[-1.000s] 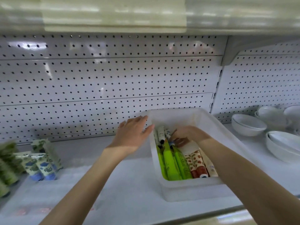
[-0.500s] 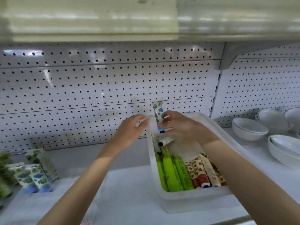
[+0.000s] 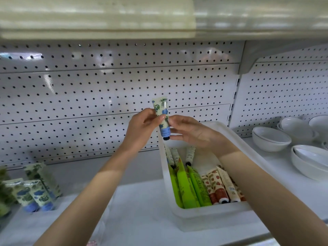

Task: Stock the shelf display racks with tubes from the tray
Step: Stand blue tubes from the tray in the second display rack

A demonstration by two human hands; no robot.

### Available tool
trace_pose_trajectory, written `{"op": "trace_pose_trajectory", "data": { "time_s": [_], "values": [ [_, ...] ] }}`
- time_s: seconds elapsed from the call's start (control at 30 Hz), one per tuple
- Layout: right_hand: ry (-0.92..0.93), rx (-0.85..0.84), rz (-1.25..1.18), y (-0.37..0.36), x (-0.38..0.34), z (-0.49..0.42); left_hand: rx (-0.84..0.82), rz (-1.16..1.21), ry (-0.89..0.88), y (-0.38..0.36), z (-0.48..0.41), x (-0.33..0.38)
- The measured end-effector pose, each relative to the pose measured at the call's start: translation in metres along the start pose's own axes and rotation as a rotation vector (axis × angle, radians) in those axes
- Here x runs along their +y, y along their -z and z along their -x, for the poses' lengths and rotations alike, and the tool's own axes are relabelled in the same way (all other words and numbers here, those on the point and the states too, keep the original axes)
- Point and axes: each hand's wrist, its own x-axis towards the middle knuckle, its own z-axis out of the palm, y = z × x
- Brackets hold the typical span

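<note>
Lighting: bright, even and white, coming from above and in front of the shelving. The upper shelf (image 3: 106, 23) throws a soft shadow over the rear of the lower shelf (image 3: 142, 201); the shadow's edge crosses both forearms (image 3: 99, 183) as a clear tonal line. Glare patches sit on the pegboard (image 3: 88, 86), upper left and centre. The upper shelf is smeared with light streaks. Held tube (image 3: 162, 119) fairly sharp; rack tubes (image 3: 35, 194) at the left edge blurred. Straight lines bend towards the edges. Bowls (image 3: 271, 139) slightly soft.
</note>
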Motion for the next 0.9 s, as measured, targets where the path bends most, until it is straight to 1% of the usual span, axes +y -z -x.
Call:
{"op": "trace_pose_trajectory", "data": {
  "time_s": [0.03, 0.13, 0.2, 0.27, 0.37, 0.4, 0.47, 0.5, 0.57, 0.63, 0.7, 0.9],
  "values": [
    [-0.026, 0.029, -0.007, 0.004, 0.001, -0.002, 0.007, 0.006, 0.007, 0.0, 0.0, -0.001],
    [-0.139, 0.216, 0.054, 0.019, 0.016, -0.008, -0.004, 0.05, 0.057, 0.001, 0.0, -0.003],
    [-0.222, 0.321, 0.16, 0.028, 0.029, -0.01, -0.018, 0.084, 0.088, 0.002, 0.001, -0.003],
    [-0.316, 0.371, 0.327, 0.033, 0.039, -0.008, -0.023, 0.081, 0.102, 0.002, 0.003, -0.004],
    [-0.453, 0.415, 0.484, 0.039, 0.055, -0.011, -0.024, 0.077, 0.118, 0.003, 0.005, -0.006],
    [-0.486, 0.439, 0.493, 0.04, 0.059, -0.013, -0.022, 0.078, 0.123, 0.004, 0.006, -0.006],
    [-0.54, 0.486, 0.399, 0.039, 0.063, -0.013, -0.017, 0.073, 0.133, 0.006, 0.008, -0.008],
    [-0.547, 0.477, 0.335, 0.037, 0.063, -0.012, -0.017, 0.07, 0.138, 0.007, 0.009, -0.008],
    [-0.554, 0.407, 0.264, 0.034, 0.063, -0.011, -0.011, 0.068, 0.145, 0.01, 0.012, -0.009],
    [-0.561, 0.341, 0.309, 0.031, 0.065, -0.011, -0.002, 0.061, 0.149, 0.012, 0.015, -0.01],
    [-0.565, 0.312, 0.412, 0.031, 0.069, -0.014, 0.003, 0.052, 0.15, 0.014, 0.018, -0.01],
    [-0.559, 0.311, 0.464, 0.035, 0.076, -0.016, 0.012, 0.055, 0.163, 0.017, 0.024, -0.012]
  ]
}}
